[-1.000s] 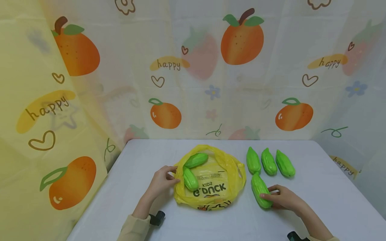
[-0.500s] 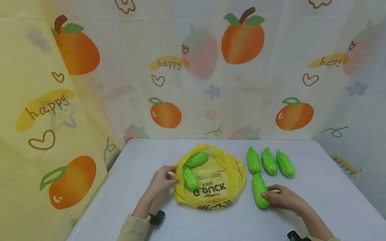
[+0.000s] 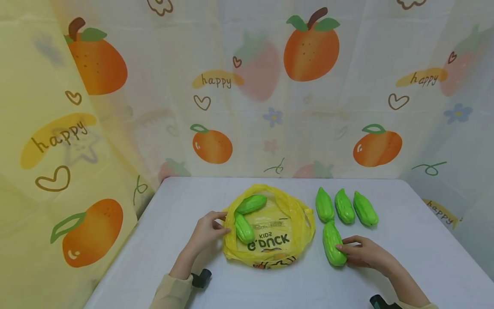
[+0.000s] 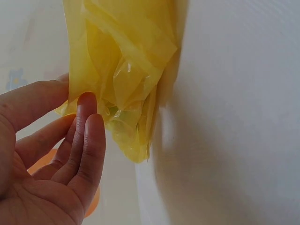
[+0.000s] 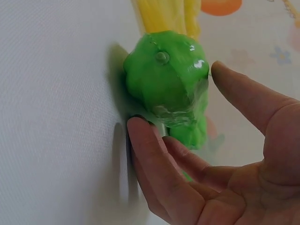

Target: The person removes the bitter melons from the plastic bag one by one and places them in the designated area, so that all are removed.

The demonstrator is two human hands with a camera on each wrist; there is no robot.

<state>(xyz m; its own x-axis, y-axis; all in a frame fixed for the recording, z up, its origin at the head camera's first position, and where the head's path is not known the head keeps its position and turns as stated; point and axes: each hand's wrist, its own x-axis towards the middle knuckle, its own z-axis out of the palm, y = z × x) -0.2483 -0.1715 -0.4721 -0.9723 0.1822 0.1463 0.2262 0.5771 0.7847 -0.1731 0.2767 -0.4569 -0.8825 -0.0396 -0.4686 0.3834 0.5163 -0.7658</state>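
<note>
My left hand (image 3: 208,231) pinches the left rim of a yellow plastic bag (image 3: 302,231) between thumb and fingers; the left wrist view shows the crumpled bag edge (image 4: 126,61) at the fingertips. Two glossy green ridged gourds, one (image 3: 252,204) behind the other (image 3: 244,229), lie inside on the left. To the right of the bag, my right hand (image 3: 366,253) is around the lower end of another green gourd (image 3: 332,244) on the table. Seen from the right wrist, the thumb is extended close beside this gourd (image 5: 164,75), and the fingers lie loosely below it.
Three more green gourds stand in a row behind: left (image 3: 324,205), middle (image 3: 344,207) and right (image 3: 365,209). The left one's near end meets the gourd by my right hand. A white-covered table (image 3: 270,287) runs back to a fruit-printed curtain (image 3: 254,128).
The gourd by my right hand has turned a little and its near end has shifted slightly back. My right thumb now overlaps it less. The left hand and bag have hardly moved.
</note>
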